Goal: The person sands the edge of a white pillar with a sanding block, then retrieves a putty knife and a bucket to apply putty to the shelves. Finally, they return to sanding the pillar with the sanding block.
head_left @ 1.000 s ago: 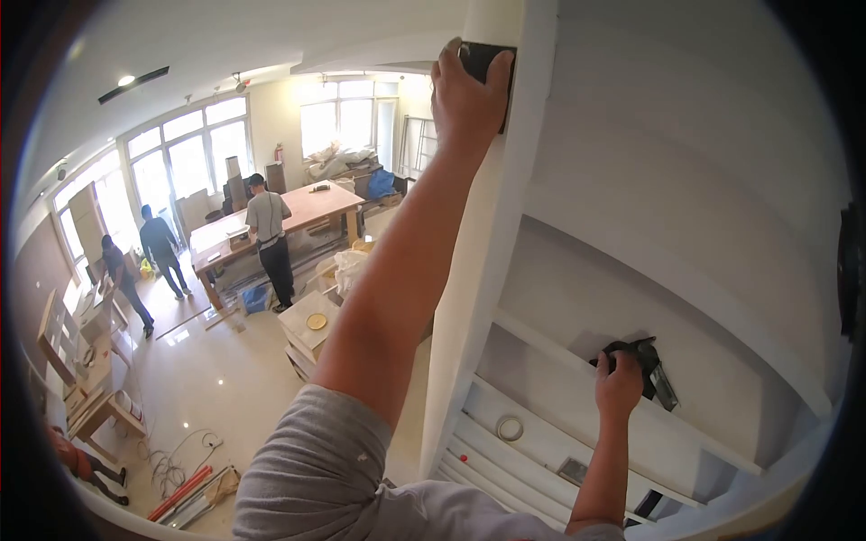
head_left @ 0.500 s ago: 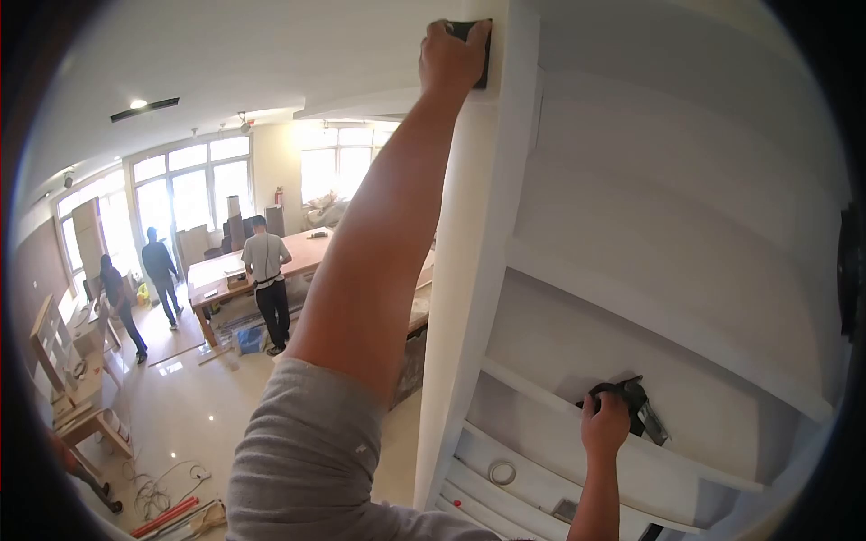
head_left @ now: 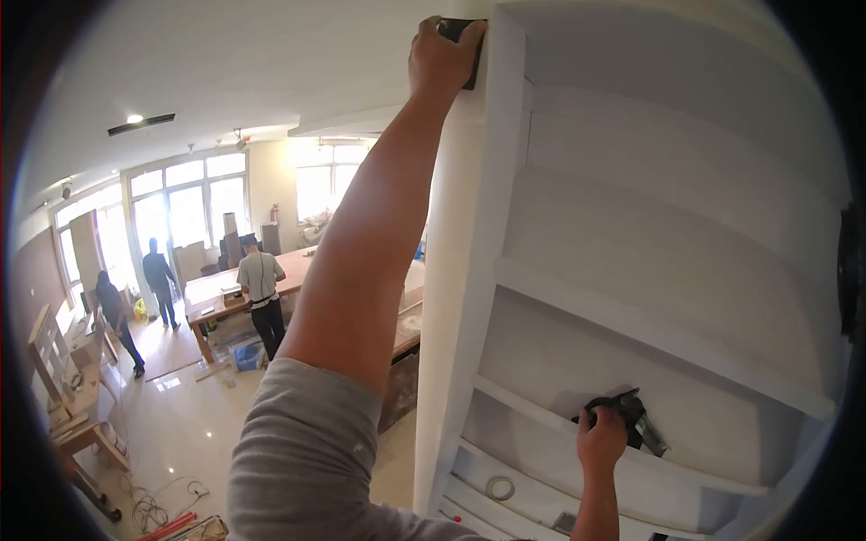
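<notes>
My left hand (head_left: pixel 444 59) is stretched up high, fingers and thumb gripping the edges of a flat dark rectangular pad (head_left: pixel 464 31). That pad lies against the white upright (head_left: pixel 494 117) near the top of a tall white shelf unit. Lower on the right, my right hand (head_left: pixel 602 439) is closed on a black object with a grey metallic part (head_left: pixel 646 431); its exact kind is hard to make out. The black object rests at a shelf (head_left: pixel 541 413) of the unit. Part of it is hidden behind my fingers.
On a lower shelf lie a pale ring-shaped roll (head_left: pixel 500 488) and a small red item (head_left: pixel 456 518). Beyond, a person in a grey shirt (head_left: pixel 261 275) stands at a long wooden worktable (head_left: pixel 298 273). Two other people are near the windows. Cables (head_left: pixel 149 509) lie on the floor.
The view has shifted slightly. My left hand with the pad appears a little further left; my right hand stays on the black object. Little else has moved.
</notes>
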A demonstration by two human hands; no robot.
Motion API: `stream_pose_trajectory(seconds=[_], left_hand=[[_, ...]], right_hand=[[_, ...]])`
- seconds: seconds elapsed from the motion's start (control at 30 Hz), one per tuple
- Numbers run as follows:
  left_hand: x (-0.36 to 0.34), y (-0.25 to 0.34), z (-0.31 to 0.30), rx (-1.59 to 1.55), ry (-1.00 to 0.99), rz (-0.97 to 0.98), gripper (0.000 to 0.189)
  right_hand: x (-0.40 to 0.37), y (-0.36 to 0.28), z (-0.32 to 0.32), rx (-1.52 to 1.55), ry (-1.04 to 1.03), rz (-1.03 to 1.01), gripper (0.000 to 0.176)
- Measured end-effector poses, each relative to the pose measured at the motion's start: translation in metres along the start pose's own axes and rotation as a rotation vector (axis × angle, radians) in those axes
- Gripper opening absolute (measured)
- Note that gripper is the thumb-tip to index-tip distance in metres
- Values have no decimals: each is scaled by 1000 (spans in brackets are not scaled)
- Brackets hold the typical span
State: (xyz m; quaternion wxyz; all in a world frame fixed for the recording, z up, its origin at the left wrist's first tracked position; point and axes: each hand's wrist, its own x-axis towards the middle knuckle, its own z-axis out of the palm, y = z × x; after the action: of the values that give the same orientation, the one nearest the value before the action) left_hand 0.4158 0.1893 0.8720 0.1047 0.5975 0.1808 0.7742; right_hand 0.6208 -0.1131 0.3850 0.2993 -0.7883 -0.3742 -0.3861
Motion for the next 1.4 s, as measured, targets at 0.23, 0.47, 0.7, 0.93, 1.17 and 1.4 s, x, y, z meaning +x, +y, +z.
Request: stream_pose_trajectory(seconds=[0.23, 0.47, 0.7, 0.93, 1.17, 1.4], left_hand=[[5, 6, 1, -25, 14, -29, 92], [64, 39, 16, 28, 97, 90, 74], [65, 34, 25, -13, 126, 79, 70], [70, 23, 26, 58, 139, 157, 73], [86, 35, 30, 41, 80, 144, 69], [82, 42, 32, 36, 135, 68, 68]], right_hand=[[2, -2, -3, 12, -13, 4, 26], [2, -1, 0, 5, 39, -25, 27], [2, 1, 1, 6, 70, -56, 28], [0, 2, 0, 7, 59, -58, 28], [1, 4, 2, -15, 66, -53, 29], [1, 1, 0, -26, 42, -44, 29]])
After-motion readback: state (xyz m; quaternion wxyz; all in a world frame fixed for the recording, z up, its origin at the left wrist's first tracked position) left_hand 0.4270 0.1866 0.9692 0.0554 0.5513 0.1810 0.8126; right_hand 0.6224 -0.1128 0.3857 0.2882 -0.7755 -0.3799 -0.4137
